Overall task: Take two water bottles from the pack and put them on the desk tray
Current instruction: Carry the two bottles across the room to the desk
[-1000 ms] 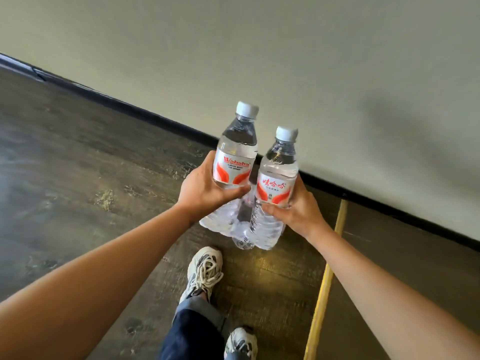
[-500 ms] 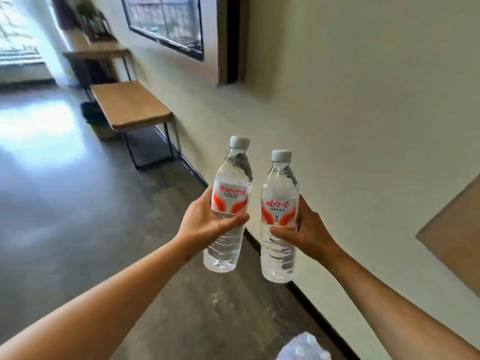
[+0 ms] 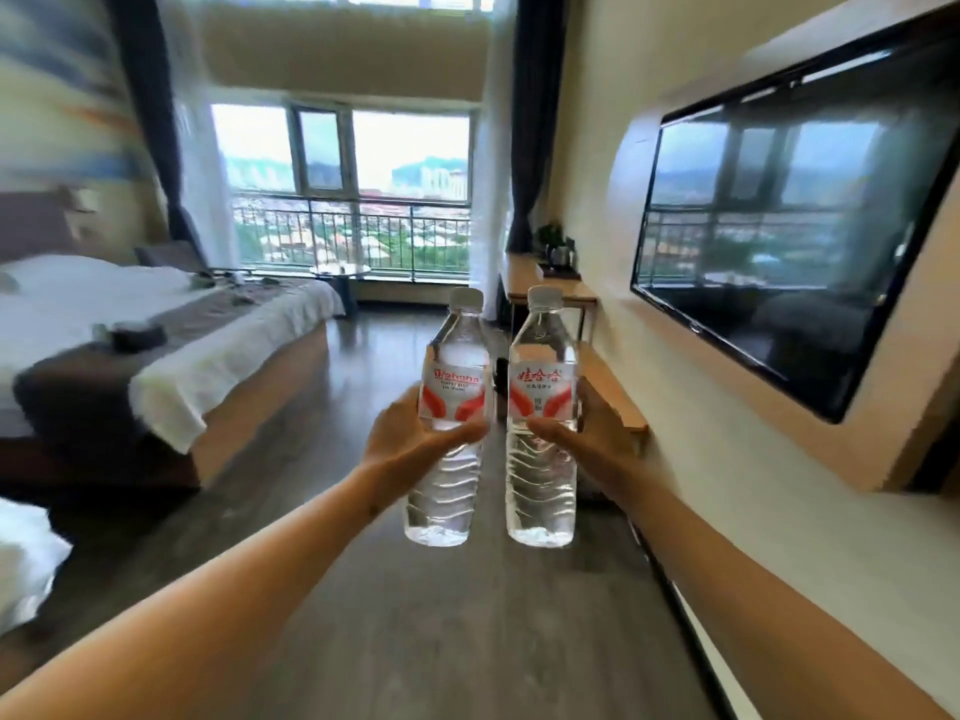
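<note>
I hold two clear water bottles upright in front of me, side by side, a small gap between them. The left bottle [image 3: 453,407] with a white cap and red-and-white label is gripped at its middle by my left hand [image 3: 410,439]. The right bottle [image 3: 542,418], same kind, is gripped by my right hand [image 3: 587,433]. Far ahead along the right wall stands a wooden desk [image 3: 558,288] with a dark tray [image 3: 558,271] holding a kettle and a plant. The pack is out of view.
A bed [image 3: 156,324] with white linen fills the left side. A large TV [image 3: 779,241] hangs on the right wall above a low wooden bench [image 3: 618,402]. A window with a railing [image 3: 353,200] closes the far end. Grey floor [image 3: 441,641] runs between bed and wall.
My view has swung up and around from the floor and wall to the whole room. Both bottles stay gripped and upright. The pack has dropped out of view.
</note>
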A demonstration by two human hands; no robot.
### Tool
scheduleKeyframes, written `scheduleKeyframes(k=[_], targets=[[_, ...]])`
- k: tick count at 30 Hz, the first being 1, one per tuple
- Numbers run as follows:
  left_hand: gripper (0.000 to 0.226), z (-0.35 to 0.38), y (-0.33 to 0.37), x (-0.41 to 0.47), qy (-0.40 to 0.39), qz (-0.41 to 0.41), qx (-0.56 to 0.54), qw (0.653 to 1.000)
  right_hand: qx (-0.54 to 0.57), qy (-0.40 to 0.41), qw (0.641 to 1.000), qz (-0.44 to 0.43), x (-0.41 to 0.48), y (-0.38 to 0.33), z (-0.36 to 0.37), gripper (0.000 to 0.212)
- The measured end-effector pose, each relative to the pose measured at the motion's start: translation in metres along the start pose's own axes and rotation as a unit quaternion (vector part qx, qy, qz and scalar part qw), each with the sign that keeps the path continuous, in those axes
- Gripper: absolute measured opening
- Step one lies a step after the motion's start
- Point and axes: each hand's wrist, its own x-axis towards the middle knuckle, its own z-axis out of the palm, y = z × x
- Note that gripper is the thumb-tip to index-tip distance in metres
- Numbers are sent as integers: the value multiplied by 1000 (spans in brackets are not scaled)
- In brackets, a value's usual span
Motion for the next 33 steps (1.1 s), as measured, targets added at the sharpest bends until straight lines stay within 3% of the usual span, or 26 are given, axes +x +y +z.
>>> scheduleKeyframes(k=[2, 9, 13, 22, 26, 29, 33], targets=[[63, -29, -17, 52, 20, 5, 13, 1000, 11, -14, 1000, -21, 63, 2, 27, 45], [25, -61, -69, 231, 74, -10, -21, 997, 49, -9, 998, -26, 250, 52, 63, 50], [24, -37, -110, 335, 73, 0, -40, 996, 60, -5, 998, -34, 347, 111, 57, 48], [44, 34, -212, 613, 70, -31, -53, 996, 20, -38, 997, -68, 622, 268, 21, 79], [36, 24, -263, 726, 87, -33, -28, 995, 50, -68, 994, -68, 750, 314, 47, 70], [24, 16, -309, 802, 108, -48, -23, 993, 82, -71, 992, -63, 830, 355, 75, 76], [43, 15, -388, 938, 95, -40, -40, 994, 107, -58, 992, -44, 955, 432, 111, 69]])
